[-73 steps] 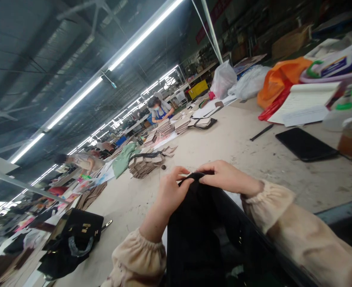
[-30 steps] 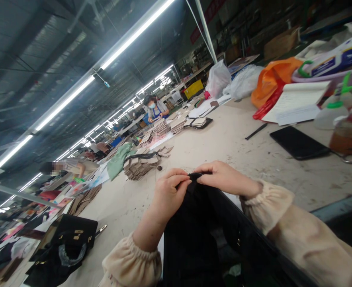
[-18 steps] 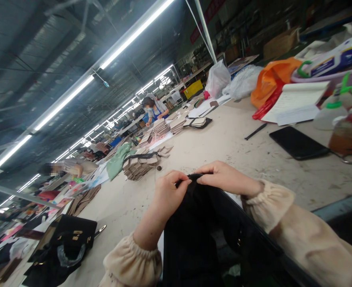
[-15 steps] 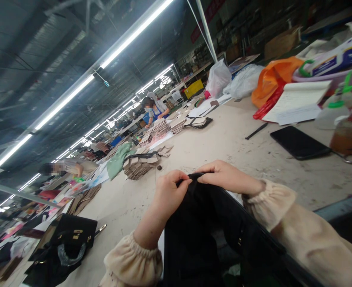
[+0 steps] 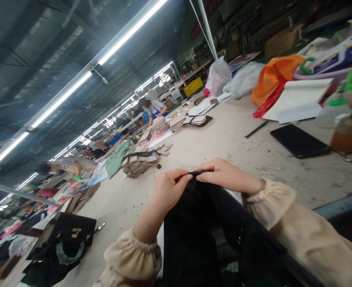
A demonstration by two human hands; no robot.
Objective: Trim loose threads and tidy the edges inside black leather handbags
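Note:
A large black piece, soft and bag-like (image 5: 190,235), fills the lower middle of the view. My left hand (image 5: 171,189) pinches its top edge between thumb and fingers. Close beside it, my right hand (image 5: 223,175) grips the same edge, with a small gap between the two thumbs. Both hands are above the near part of the table (image 5: 128,207). Gold-coloured bits show on the black piece's right inner side. What lies deeper inside it is too dark to tell.
Finished-looking black bags (image 5: 71,235) lie at left. Stacked brown pieces (image 5: 140,163) and a green cloth (image 5: 119,157) sit beyond. At right are a phone (image 5: 298,140), a notebook (image 5: 306,97), a black pen-like tool (image 5: 256,129) and bottles (image 5: 337,107). Two people work farther off.
My fingers have shifted slightly along the black edge, and the left hand's fingers lie flatter over it. The camera view has moved slightly.

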